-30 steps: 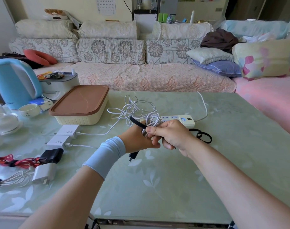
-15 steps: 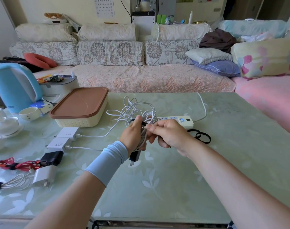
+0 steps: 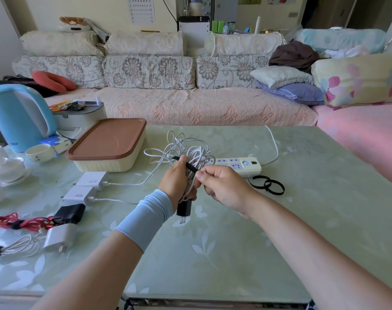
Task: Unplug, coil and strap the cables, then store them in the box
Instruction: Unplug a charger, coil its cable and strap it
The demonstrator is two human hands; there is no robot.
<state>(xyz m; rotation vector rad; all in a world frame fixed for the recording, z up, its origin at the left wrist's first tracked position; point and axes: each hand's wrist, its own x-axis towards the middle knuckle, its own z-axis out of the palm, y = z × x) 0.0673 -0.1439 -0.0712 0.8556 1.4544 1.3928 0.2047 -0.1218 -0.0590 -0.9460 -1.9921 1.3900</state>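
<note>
My left hand point(image 3: 176, 182) is closed round the coiled white cable point(image 3: 196, 156), holding it above the surface point(image 3: 235, 242). The cable's black charger point(image 3: 184, 208) hangs below my fist, prongs down. On my right hand point(image 3: 223, 186) the fingers point(image 3: 204, 175) are clamped on one end of the black strap point(image 3: 189, 167), which crosses the coil to my left thumb. The box point(image 3: 107, 145) sits to the left, lid on. The power strip point(image 3: 237, 165) lies just behind the coil, with spare straps point(image 3: 268, 186) beside it.
</note>
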